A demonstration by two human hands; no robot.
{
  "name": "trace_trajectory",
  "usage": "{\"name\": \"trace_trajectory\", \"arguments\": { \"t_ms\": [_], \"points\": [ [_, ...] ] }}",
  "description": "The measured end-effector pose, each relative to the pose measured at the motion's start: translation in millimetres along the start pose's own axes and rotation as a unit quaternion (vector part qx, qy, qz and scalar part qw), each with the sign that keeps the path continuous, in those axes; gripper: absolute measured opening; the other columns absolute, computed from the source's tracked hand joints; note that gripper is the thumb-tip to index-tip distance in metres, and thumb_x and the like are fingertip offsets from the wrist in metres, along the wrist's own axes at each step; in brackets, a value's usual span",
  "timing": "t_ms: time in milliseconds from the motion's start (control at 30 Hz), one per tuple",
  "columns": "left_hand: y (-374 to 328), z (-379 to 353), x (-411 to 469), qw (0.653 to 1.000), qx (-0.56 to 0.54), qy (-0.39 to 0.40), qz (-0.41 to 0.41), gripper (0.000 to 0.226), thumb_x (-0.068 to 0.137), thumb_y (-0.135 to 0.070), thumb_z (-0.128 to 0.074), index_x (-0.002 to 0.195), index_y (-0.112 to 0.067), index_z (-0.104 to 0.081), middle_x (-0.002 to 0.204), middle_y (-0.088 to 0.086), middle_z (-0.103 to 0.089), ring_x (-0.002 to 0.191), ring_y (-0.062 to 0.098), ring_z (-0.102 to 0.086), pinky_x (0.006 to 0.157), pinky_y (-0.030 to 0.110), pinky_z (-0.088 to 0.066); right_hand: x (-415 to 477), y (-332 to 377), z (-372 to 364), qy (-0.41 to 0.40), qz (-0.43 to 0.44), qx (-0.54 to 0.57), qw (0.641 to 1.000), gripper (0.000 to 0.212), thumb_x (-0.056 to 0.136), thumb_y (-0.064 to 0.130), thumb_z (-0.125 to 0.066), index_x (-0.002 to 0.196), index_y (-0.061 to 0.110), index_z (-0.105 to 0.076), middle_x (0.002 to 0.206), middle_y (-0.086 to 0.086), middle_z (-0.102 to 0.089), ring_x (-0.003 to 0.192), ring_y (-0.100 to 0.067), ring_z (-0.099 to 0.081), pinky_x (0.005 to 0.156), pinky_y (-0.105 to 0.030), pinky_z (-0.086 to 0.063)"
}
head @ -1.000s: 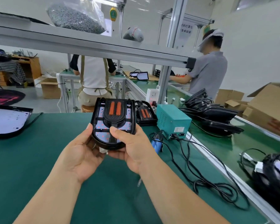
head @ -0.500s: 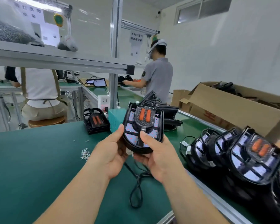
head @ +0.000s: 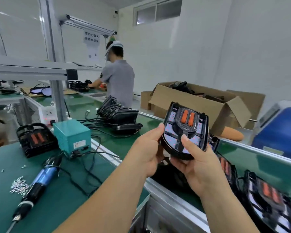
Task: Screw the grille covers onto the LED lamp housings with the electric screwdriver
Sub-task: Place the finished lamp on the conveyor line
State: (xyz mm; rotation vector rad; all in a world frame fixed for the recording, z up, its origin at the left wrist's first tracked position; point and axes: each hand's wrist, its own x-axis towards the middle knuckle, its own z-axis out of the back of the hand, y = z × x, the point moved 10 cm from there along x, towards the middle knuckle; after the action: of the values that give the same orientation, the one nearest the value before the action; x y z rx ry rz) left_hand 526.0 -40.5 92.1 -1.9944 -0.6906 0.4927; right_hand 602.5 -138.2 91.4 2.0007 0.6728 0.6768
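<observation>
A black LED lamp housing (head: pixel 186 130) with a grille cover and two orange strips is held upright in the air by both hands, over the conveyor at the right. My left hand (head: pixel 147 150) grips its left edge, my right hand (head: pixel 194 165) its lower right, thumb on the grille. The electric screwdriver (head: pixel 35 184), blue and black, lies on the green bench at the lower left, with a heap of loose screws (head: pixel 18 184) beside it. Another lamp housing (head: pixel 35 139) rests on the bench at the left.
A teal power box (head: pixel 72 137) with trailing black cables stands behind the screwdriver. Several lamps (head: pixel 265 197) lie on the conveyor at the lower right, and a stack (head: pixel 120 116) further back. An open cardboard box (head: pixel 198 105) sits beyond the conveyor. A person in grey works at the far bench.
The view has swung to the right and both hands have carried the lamp housing rightward, from over the green bench to over the conveyor. The grip on it has not changed.
</observation>
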Motion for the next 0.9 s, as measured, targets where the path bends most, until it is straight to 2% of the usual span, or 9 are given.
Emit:
{"name": "trace_trajectory", "arguments": {
  "t_ms": [100, 233, 367, 500, 600, 667, 733, 800, 900],
  "points": [
    [22.4, -40.8, 11.4, 0.998, 0.048, 0.039, 0.02, 0.029, 0.101, -0.034, -0.054, 0.098, -0.014, -0.075, 0.087, 0.003, -0.079, 0.068, 0.014, -0.073, 0.056, 0.022, -0.056, -6.8, 17.7, 40.6, -0.047, 0.018, 0.002, 0.999, 0.047, 0.071, 0.029, -0.073, 0.117, 0.029, -0.067, 0.112, -0.004, -0.075, 0.09, -0.024, -0.074, 0.057, -0.032, -0.057],
    [55.7, -79.7, 18.1, 0.99, 0.12, 0.059, 0.048, 0.037, 0.101, -0.042, -0.053, 0.12, -0.016, -0.07, 0.114, 0.007, -0.074, 0.105, 0.026, -0.07, 0.101, 0.05, -0.051, -19.0, 31.0, 91.3, -0.108, 0.019, -0.005, 0.994, 0.051, 0.072, 0.029, -0.071, 0.122, 0.026, -0.065, 0.111, -0.007, -0.075, 0.089, -0.028, -0.074, 0.057, -0.033, -0.057],
    [76.7, -103.5, 17.1, 0.977, 0.195, 0.075, 0.031, 0.05, 0.099, -0.048, -0.051, 0.139, -0.019, -0.057, 0.144, 0.003, -0.057, 0.134, 0.026, -0.051, 0.116, 0.046, -0.036, -29.4, 31.3, 128.6, -0.147, 0.012, -0.009, 0.989, 0.052, 0.071, 0.029, -0.073, 0.122, 0.023, -0.065, 0.112, -0.012, -0.074, 0.097, -0.04, -0.071, 0.069, -0.041, -0.06],
    [81.9, -117.7, 14.1, 0.954, 0.285, 0.088, -0.039, 0.056, 0.104, -0.041, -0.044, 0.156, -0.041, -0.021, 0.159, -0.01, -0.031, 0.146, 0.016, -0.031, 0.105, 0.027, -0.027, -35.7, 24.9, 147.4, -0.165, 0.009, -0.014, 0.986, 0.051, 0.069, 0.027, -0.076, 0.119, 0.026, -0.068, 0.112, -0.008, -0.074, 0.091, -0.032, -0.073, 0.06, -0.036, -0.058],
    [92.0, -128.3, 11.0, 0.92, 0.372, 0.109, -0.057, 0.057, 0.105, -0.034, -0.043, 0.155, -0.045, -0.019, 0.161, -0.008, -0.03, 0.141, 0.017, -0.038, 0.098, 0.023, -0.032, -38.2, 19.3, 161.8, -0.178, -0.011, -0.051, 0.983, 0.044, 0.083, 0.03, -0.074, 0.125, 0.03, -0.062, 0.113, -0.003, -0.074, 0.096, -0.03, -0.073, 0.069, -0.039, -0.058],
    [95.5, -131.9, 11.6, 0.897, 0.425, 0.106, -0.057, 0.056, 0.105, -0.03, -0.044, 0.156, -0.041, -0.022, 0.16, -0.005, -0.035, 0.132, 0.023, -0.05, 0.097, 0.029, -0.044, -43.2, 19.1, 175.8, -0.213, -0.053, -0.129, 0.967, 0.04, 0.09, 0.045, -0.065, 0.126, 0.029, -0.055, 0.103, -0.006, -0.076, 0.079, -0.029, -0.075, 0.058, -0.032, -0.056],
    [97.4, -132.8, 14.9, 0.87, 0.479, 0.095, -0.066, 0.056, 0.105, -0.029, -0.043, 0.156, -0.036, -0.023, 0.156, 0.001, -0.041, 0.13, 0.026, -0.051, 0.1, 0.034, -0.044, -48.8, 26.1, 191.5, -0.245, -0.091, -0.255, 0.931, 0.043, 0.096, 0.058, -0.049, 0.113, 0.019, -0.058, 0.077, -0.011, -0.075, 0.054, -0.022, -0.069, 0.042, -0.02, -0.045],
    [97.3, -132.1, 15.7, 0.835, 0.538, 0.078, -0.082, 0.057, 0.105, -0.031, -0.042, 0.158, -0.031, -0.019, 0.151, 0.006, -0.046, 0.131, 0.026, -0.048, 0.098, 0.03, -0.039, -50.5, 44.2, 204.2, -0.271, -0.068, -0.385, 0.88, 0.052, 0.101, 0.053, -0.038, 0.087, 0.009, -0.063, 0.055, -0.01, -0.067, 0.039, -0.018, -0.058, 0.039, -0.021, -0.04],
    [102.0, -136.1, 14.5, 0.791, 0.597, 0.068, -0.113, 0.055, 0.106, -0.035, -0.038, 0.157, -0.02, -0.022, 0.148, 0.009, -0.041, 0.131, 0.025, -0.045, 0.1, 0.031, -0.037, -45.7, 59.1, 211.6, -0.283, -0.037, -0.498, 0.819, 0.047, 0.104, 0.036, -0.037, 0.076, 0.006, -0.061, 0.074, -0.021, -0.07, 0.066, -0.031, -0.065, 0.068, -0.044, -0.055]
  ]
}}
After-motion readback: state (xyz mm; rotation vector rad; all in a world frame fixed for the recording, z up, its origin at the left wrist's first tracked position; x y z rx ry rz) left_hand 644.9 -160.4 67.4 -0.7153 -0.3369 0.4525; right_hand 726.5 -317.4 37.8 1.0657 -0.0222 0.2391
